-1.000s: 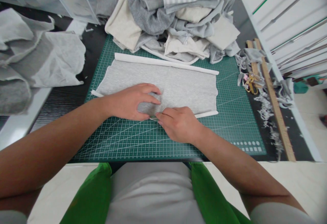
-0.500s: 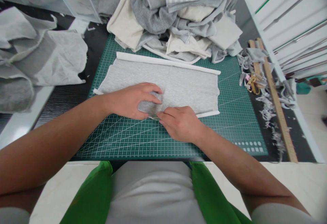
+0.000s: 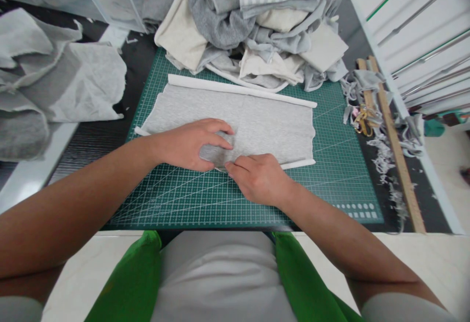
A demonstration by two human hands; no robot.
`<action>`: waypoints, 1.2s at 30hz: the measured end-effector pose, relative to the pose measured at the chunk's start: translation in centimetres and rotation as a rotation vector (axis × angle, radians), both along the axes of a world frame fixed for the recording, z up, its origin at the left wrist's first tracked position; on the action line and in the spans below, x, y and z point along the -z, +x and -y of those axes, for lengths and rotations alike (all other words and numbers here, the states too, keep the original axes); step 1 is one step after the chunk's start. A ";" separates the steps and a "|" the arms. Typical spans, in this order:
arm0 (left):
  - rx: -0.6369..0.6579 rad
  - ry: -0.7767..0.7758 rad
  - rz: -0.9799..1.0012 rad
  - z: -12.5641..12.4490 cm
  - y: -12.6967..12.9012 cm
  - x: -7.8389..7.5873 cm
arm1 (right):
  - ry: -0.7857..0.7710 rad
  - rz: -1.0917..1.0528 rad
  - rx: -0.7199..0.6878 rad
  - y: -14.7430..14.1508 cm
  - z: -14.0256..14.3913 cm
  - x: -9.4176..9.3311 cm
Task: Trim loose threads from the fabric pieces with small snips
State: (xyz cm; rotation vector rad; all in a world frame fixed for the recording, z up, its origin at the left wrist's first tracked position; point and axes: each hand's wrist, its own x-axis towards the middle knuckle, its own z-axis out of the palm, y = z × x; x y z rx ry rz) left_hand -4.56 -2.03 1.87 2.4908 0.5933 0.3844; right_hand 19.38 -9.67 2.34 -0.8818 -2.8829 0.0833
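Note:
A light grey piece of fabric (image 3: 264, 121) lies flat on the green cutting mat (image 3: 330, 185), its far and near edges curled into white rolls. My left hand (image 3: 187, 143) rests on the fabric's near edge, thumb and fingers pinching up a small fold. My right hand (image 3: 259, 177) sits just to the right of it, its fingertips pinching the same near edge at the middle. The two hands almost touch.
A heap of grey and cream fabric pieces (image 3: 253, 23) stands at the mat's far side. More grey cloth (image 3: 55, 77) lies on the left. On the right are a wooden ruler (image 3: 394, 136), gold scissors (image 3: 362, 119) and fabric scraps (image 3: 385, 158).
Hands and fabric have stayed almost still; only the view shifted slightly.

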 end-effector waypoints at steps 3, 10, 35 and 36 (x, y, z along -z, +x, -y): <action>0.003 -0.009 -0.020 0.0 -0.2 -0.2 | 0.000 0.002 0.003 0.0 0.0 0.0; -0.007 -0.066 0.009 -0.5 -1.0 0.0 | 0.015 -0.058 0.015 0.4 -0.1 0.4; 0.010 -0.046 -0.010 -0.6 -1.1 0.5 | -0.067 0.056 0.058 -0.6 -0.1 -0.6; 0.005 -0.046 -0.014 -0.7 -1.1 0.5 | -0.064 0.056 0.059 -0.6 -0.1 -0.6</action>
